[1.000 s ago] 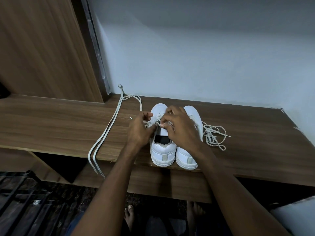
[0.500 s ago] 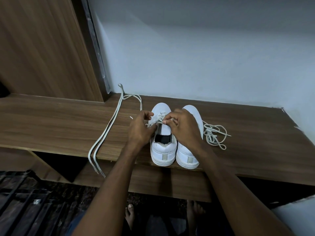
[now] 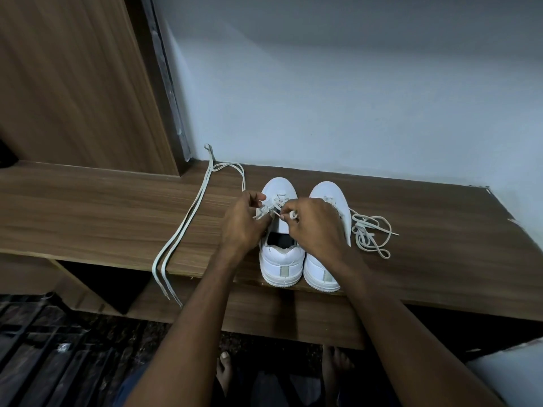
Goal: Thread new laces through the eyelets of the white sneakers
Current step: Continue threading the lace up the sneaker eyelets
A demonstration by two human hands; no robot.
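Note:
Two white sneakers stand side by side on a wooden shelf (image 3: 102,212), heels toward me: the left sneaker (image 3: 281,259) and the right sneaker (image 3: 321,271). Both hands work over the left sneaker's eyelets. My left hand (image 3: 242,224) pinches the shoe's left flap and a strand of the lace. My right hand (image 3: 316,227) holds the lace (image 3: 276,202), with a small loop of it at the fingertips. The lace crosses a few eyelets near the toe. My right hand covers much of the right sneaker.
A long loose lace (image 3: 188,224) runs from the shelf's back corner and hangs over the front edge. A bundled lace (image 3: 371,235) lies right of the sneakers. A wooden panel (image 3: 73,83) rises at the left, a pale wall behind. My bare feet (image 3: 224,370) show below.
My right hand has shifted off the left sneaker toward the right and drawn a small loop of lace out. The left hand keeps its grip at the shoe's left side.

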